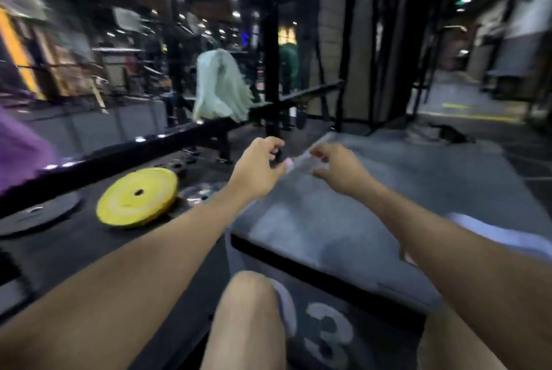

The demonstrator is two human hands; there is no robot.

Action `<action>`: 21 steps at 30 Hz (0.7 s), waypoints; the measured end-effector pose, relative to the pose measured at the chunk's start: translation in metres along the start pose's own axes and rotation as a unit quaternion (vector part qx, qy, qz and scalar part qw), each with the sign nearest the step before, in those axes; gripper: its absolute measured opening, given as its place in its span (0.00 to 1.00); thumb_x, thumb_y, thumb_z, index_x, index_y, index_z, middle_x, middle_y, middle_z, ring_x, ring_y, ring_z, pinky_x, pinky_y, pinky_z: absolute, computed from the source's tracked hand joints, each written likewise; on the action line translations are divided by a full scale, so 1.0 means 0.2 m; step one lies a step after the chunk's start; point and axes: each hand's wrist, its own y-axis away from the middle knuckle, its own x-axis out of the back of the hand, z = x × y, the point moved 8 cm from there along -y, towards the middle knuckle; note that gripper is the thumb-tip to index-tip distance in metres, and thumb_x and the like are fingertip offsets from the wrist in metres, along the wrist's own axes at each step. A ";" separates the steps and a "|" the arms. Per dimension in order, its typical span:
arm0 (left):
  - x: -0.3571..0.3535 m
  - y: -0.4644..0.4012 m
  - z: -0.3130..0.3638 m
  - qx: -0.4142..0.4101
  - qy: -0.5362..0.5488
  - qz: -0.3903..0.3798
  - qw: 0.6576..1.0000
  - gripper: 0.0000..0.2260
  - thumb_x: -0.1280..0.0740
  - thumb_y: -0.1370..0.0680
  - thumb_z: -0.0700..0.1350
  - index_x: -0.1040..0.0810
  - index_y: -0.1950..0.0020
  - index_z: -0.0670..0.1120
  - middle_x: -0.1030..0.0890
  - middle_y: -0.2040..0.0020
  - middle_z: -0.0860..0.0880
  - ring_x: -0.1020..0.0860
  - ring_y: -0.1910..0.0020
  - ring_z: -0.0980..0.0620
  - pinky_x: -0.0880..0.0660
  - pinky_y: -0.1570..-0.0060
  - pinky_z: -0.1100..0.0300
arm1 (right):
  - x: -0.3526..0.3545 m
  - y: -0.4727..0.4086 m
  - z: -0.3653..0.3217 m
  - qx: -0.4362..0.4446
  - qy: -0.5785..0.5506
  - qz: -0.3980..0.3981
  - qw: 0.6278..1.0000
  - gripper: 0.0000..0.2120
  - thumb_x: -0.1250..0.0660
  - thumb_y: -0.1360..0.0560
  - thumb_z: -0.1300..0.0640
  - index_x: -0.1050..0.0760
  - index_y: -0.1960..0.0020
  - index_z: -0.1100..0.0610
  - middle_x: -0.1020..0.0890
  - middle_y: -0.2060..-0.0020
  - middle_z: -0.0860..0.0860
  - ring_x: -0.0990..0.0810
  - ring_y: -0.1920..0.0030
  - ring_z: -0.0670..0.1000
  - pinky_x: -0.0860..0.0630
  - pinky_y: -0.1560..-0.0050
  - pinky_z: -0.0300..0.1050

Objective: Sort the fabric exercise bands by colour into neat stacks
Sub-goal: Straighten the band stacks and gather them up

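Note:
The frame is motion-blurred. Both my arms reach forward over a grey padded box (343, 220). A pale grey band (303, 159) lies along the box's far left edge between my hands. My left hand (260, 166) has curled fingers, and its thumb and fingertips pinch the band's near end. My right hand (337, 166) is curled like a claw around the same strip; blur hides whether it grips. A bundle of mint-green bands (221, 85) hangs over a black bar (119, 154) beyond my hands. Purple fabric (18, 148) shows at the left edge, and dark green fabric (288, 61) hangs further back.
A yellow weight plate (137, 196) and a black plate (38, 214) lie on the dark floor to the left of the box. A black upright post (271, 70) stands behind the bar. My knee (248, 319) is at the bottom, with pale lavender cloth (493, 232) by my right forearm.

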 end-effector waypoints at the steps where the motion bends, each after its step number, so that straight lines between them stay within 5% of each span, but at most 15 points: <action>1: -0.13 -0.02 0.02 -0.003 0.014 -0.023 1.000 0.21 0.31 0.25 0.43 0.29 0.34 0.44 0.29 0.45 0.48 0.25 0.46 0.50 0.29 0.44 0.60 | 0.01 0.04 0.13 -0.024 0.006 -0.002 1.000 0.21 0.32 0.26 0.60 0.29 0.34 0.61 0.25 0.38 0.58 0.26 0.40 0.57 0.31 0.41 0.46; 10: -1.14 -0.04 0.24 -0.013 0.088 -0.184 0.979 0.22 0.28 0.28 0.38 0.28 0.35 0.40 0.24 0.41 0.41 0.23 0.47 0.45 0.30 0.45 0.60 | 0.11 0.45 1.06 -0.206 0.065 -0.026 0.976 0.18 0.30 0.28 0.61 0.25 0.39 0.61 0.23 0.42 0.59 0.23 0.43 0.59 0.30 0.44 0.45; 13: -1.40 0.03 0.29 -0.011 0.101 -0.248 0.963 0.23 0.26 0.30 0.39 0.27 0.37 0.40 0.23 0.41 0.40 0.24 0.51 0.48 0.28 0.47 0.60 | 0.08 0.57 1.21 -0.219 0.087 -0.055 0.970 0.14 0.30 0.29 0.60 0.22 0.44 0.62 0.20 0.49 0.58 0.23 0.46 0.59 0.35 0.53 0.41; 21: -1.70 0.14 0.31 0.032 0.109 -0.304 0.946 0.27 0.23 0.34 0.43 0.27 0.38 0.42 0.22 0.46 0.45 0.23 0.52 0.46 0.25 0.45 0.54 | 0.10 0.76 1.33 -0.204 0.100 -0.051 0.972 0.19 0.30 0.28 0.61 0.24 0.38 0.62 0.23 0.40 0.59 0.25 0.40 0.57 0.37 0.44 0.37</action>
